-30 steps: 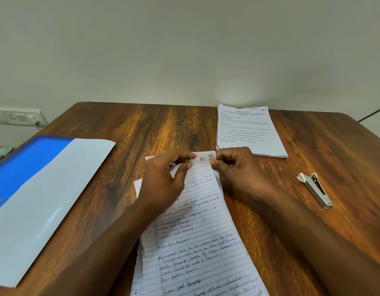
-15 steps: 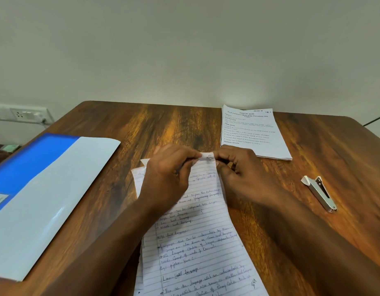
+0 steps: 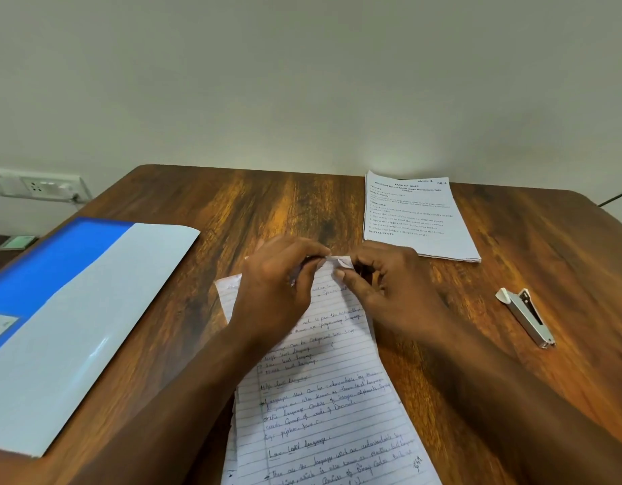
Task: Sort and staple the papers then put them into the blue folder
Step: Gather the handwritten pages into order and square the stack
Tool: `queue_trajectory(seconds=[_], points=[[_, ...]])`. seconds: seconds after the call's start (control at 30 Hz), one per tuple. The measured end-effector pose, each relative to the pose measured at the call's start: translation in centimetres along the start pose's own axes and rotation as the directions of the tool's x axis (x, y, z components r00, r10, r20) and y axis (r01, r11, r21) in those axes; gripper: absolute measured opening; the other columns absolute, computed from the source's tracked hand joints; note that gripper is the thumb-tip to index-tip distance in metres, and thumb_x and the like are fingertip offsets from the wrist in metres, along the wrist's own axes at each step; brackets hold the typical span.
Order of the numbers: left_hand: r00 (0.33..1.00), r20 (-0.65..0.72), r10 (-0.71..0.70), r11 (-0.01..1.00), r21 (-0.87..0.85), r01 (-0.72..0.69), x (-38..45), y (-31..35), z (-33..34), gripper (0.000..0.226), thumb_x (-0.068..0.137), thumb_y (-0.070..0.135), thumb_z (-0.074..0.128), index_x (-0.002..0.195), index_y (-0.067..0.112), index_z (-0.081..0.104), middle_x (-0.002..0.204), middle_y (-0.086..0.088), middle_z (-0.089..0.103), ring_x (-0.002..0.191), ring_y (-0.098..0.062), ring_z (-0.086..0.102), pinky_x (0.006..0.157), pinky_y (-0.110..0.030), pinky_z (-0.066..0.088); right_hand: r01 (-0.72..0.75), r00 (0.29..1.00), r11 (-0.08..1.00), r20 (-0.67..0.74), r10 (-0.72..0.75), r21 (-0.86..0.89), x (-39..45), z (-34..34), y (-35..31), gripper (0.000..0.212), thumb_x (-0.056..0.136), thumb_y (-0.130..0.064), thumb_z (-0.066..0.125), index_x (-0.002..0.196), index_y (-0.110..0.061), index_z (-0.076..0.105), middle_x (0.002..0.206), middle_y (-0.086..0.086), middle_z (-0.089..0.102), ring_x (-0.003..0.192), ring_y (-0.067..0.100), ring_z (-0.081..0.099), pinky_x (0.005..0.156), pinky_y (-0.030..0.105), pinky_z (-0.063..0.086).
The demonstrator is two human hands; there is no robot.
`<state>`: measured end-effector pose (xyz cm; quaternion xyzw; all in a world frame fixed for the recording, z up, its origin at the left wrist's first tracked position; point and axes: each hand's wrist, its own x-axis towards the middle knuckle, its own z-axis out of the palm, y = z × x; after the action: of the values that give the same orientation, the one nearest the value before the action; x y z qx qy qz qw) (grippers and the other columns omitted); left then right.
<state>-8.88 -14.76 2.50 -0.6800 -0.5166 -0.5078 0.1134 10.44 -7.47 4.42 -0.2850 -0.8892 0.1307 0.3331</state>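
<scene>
Head view: handwritten papers (image 3: pixel 323 397) flat on desk (image 3: pixel 232 211), long axis 6 to 12 o'clock, top edge pinched by left hand (image 3: pixel 278 292) and right hand (image 3: pixel 386 288). Stapler (image 3: pixel 528 318) at 3 o'clock, nearer right hand; blue folder (image 3: pixel 57 309) at 9 o'clock. Since earlier: top corner now curled over, page number hidden.

A plain pale wall (image 3: pixel 302 82) rose beyond the fingers, past the wooden table (image 3: pixel 232 211); a socket (image 3: pixel 40 185) sat far left.

Soft even light, faint glare on the folder (image 3: pixel 92 348), wide-angle edge bending.
</scene>
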Motion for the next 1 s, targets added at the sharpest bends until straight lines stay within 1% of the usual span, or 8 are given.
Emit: queue_trajectory(seconds=[0.2, 0.3, 0.37, 0.47, 0.67, 0.8, 0.9, 1.0], points=[[0.997, 0.014, -0.072, 0.995, 0.074, 0.071, 0.2, 0.3, -0.4, 0.031, 0.094, 0.023, 0.078, 0.124, 0.018, 0.072, 0.112, 0.007, 0.074, 0.105, -0.011, 0.064, 0.096, -0.055, 0.046, -0.078, 0.992, 0.993, -0.096, 0.086, 0.087, -0.1, -0.5, -0.1, 0.008, 0.096, -0.026, 0.074, 0.096, -0.021, 0.08, 0.08, -0.012, 0.071, 0.073, 0.01, 0.065, 0.061, 0.037, 0.054], [0.967, 0.023, -0.253, 0.965, 0.074, 0.251, 0.4, 0.0, -1.0, 0.059, 0.091, 0.039, 0.079, 0.144, 0.025, 0.056, 0.129, 0.014, 0.062, 0.122, -0.011, 0.057, 0.108, -0.059, 0.042, -0.141, 0.973, 0.963, -0.148, 0.177, 0.228, -0.1, -1.4, 0.0, 0.01, 0.097, -0.025, 0.072, 0.096, -0.022, 0.082, 0.081, -0.01, 0.076, 0.076, 0.013, 0.07, 0.064, 0.041, 0.057], [0.904, -0.002, -0.428, 0.904, 0.014, 0.428, 0.6, -0.6, -1.2, 0.083, 0.084, 0.053, 0.082, 0.153, 0.031, 0.042, 0.139, 0.02, 0.052, 0.13, -0.008, 0.052, 0.111, -0.055, 0.045, -0.161, 0.958, 0.938, -0.179, 0.223, 0.307, 0.2, -2.0, 0.5, 0.01, 0.097, -0.024, 0.073, 0.098, -0.021, 0.082, 0.085, -0.005, 0.078, 0.08, 0.017, 0.073, 0.068, 0.048, 0.058], [0.742, 0.066, -0.667, 0.699, -0.29, 0.654, 0.8, -1.6, -1.3, 0.111, 0.068, 0.059, 0.09, 0.157, 0.034, 0.03, 0.151, 0.009, 0.052, 0.136, -0.012, 0.055, 0.11, -0.047, 0.052, -0.176, 0.933, 0.894, -0.22, 0.286, 0.412, 0.6, -2.8, 1.2, 0.013, 0.097, -0.019, 0.073, 0.105, -0.016, 0.082, 0.093, -0.004, 0.08, 0.089, 0.016, 0.076, 0.078, 0.048, 0.063], [0.572, 0.503, -0.648, 0.307, -0.515, 0.8, 0.7, -1.6, -0.8, 0.072, 0.074, 0.026, 0.086, 0.138, 0.014, 0.055, 0.121, -0.006, 0.077, 0.111, -0.028, 0.075, 0.092, -0.049, 0.063, -0.152, 0.875, 0.795, -0.294, 0.385, 0.587, 1.2, -3.8, 2.4, 0.015, 0.094, -0.007, 0.073, 0.105, -0.016, 0.079, 0.093, -0.01, 0.081, 0.091, 0.009, 0.077, 0.076, 0.019, 0.058], [0.575, 0.591, -0.566, 0.288, -0.512, 0.809, 0.3, -0.3, -0.1, 0.042, 0.092, 0.012, 0.074, 0.131, 0.008, 0.062, 0.121, -0.01, 0.077, 0.111, -0.029, 0.075, 0.097, -0.052, 0.059, -0.2, 0.818, 0.735, -0.303, 0.49, 0.648, 1.3, -3.6, 3.1, 0.011, 0.094, -0.01, 0.074, 0.104, -0.008, 0.08, 0.096, 0.003, 0.081, 0.094, 0.022, 0.077, 0.082, 0.036, 0.063], [0.574, 0.615, -0.541, 0.29, -0.504, 0.814, -0.1, 0.1, 0.2, 0.035, 0.097, 0.008, 0.069, 0.131, 0.008, 0.064, 0.123, -0.01, 0.076, 0.114, -0.029, 0.074, 0.095, -0.048, 0.061, -0.234, 0.785, 0.676, -0.274, 0.555, 0.699, 1.3, -2.9, 3.3, 0.024, 0.097, -0.015, 0.072, 0.102, 0.008, 0.072, 0.102, 0.026, 0.074, 0.092, 0.027, 0.072, 0.089, 0.054, 0.06], [0.582, 0.587, -0.563, 0.3, -0.511, 0.805, -0.2, -0.2, 0.5, 0.036, 0.096, 0.007, 0.069, 0.131, 0.008, 0.064, 0.124, -0.01, 0.076, 0.113, -0.029, 0.074, 0.095, -0.05, 0.061, -0.269, 0.777, 0.644, -0.234, 0.585, 0.717, 1.4, -2.3, 3.1, 0.028, 0.1, -0.022, 0.069, 0.103, 0.006, 0.069, 0.104, 0.027, 0.073, 0.091, 0.033, 0.075, 0.087, 0.052, 0.06]])
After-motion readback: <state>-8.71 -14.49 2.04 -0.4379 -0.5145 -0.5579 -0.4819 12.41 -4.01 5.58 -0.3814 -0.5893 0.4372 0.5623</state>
